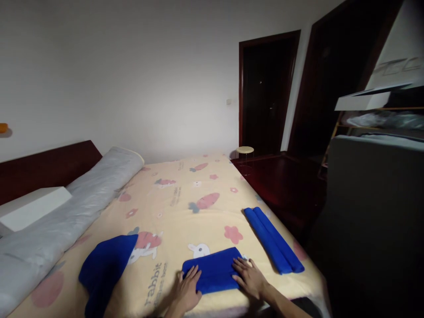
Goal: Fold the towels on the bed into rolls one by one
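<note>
A blue towel (215, 269), folded into a flat rectangle, lies on the bed near its front edge. My left hand (188, 289) rests on the towel's left end, fingers stretched out. On its right end lies my right hand (250, 278), palm down with the fingers spread. To the right of that hand, a second blue towel (273, 240) forms a long strip with two parallel rolls. A loose, crumpled blue cloth (107, 265) is spread out at the left, away from both hands.
The bed has a yellow sheet (185, 229) printed with rabbits and carrots. A grey rolled quilt (99, 185) and a white box (36, 205) lie along the headboard (49, 161). A stool (245, 150) stands beyond the bed; a dark panel (374, 212) rises at the right.
</note>
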A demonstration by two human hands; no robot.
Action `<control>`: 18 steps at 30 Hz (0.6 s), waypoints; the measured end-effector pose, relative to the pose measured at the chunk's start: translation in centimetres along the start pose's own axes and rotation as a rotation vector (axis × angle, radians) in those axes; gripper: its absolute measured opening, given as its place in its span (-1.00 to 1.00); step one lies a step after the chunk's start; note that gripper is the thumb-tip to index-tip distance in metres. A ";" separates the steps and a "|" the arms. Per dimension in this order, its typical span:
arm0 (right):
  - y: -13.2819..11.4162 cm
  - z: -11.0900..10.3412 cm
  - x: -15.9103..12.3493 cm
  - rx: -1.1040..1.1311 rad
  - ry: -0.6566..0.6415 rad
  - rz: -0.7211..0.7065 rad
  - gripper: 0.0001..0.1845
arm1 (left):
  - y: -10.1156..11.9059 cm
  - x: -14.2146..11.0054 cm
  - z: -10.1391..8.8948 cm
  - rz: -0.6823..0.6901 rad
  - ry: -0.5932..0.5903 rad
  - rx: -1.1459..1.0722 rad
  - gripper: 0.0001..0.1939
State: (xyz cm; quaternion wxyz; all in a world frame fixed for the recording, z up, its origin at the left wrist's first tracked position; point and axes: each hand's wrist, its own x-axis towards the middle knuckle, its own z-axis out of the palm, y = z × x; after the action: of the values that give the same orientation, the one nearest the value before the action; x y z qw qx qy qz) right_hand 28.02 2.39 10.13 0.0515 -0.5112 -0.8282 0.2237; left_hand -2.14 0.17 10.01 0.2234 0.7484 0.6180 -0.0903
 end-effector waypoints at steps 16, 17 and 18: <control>-1.3 -0.4 -0.4 0.056 -0.078 -0.155 -0.24 | 1.0 0.1 1.3 0.159 0.023 -0.028 -0.16; -1.5 -0.1 -0.5 0.071 -0.086 -0.182 -0.24 | 1.1 0.3 1.7 0.192 0.010 -0.050 -0.16; -1.6 0.1 -0.6 0.079 -0.093 -0.195 -0.24 | 1.1 0.5 2.0 0.202 -0.005 -0.061 -0.14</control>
State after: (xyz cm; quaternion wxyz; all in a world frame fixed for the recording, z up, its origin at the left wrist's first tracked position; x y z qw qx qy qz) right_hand 26.92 1.19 10.79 0.0547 -0.4147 -0.8662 0.2733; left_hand -0.69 -0.48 8.28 0.2554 0.7995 0.5414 -0.0502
